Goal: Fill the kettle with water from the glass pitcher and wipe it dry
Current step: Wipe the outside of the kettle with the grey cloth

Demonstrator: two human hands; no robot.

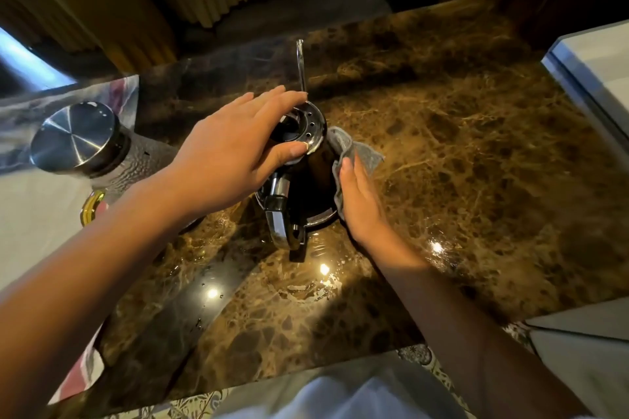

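Note:
A dark kettle (306,180) with a chrome lid, a chrome handle and a thin spout stands on the brown marble counter (476,163). My left hand (235,150) rests on the lid, thumb and fingers gripping its rim. My right hand (360,201) presses a grey cloth (357,153) flat against the kettle's right side. To the left stands the glass pitcher (102,153) with a shiny metal lid and a gold handle; its textured glass body is partly hidden by my left forearm.
Water drops and a wet patch (306,292) lie on the counter in front of the kettle. A white cloth (34,214) covers the left end under the pitcher. A white metal-edged unit (595,78) stands at the right. Curtains hang beyond the counter's far edge.

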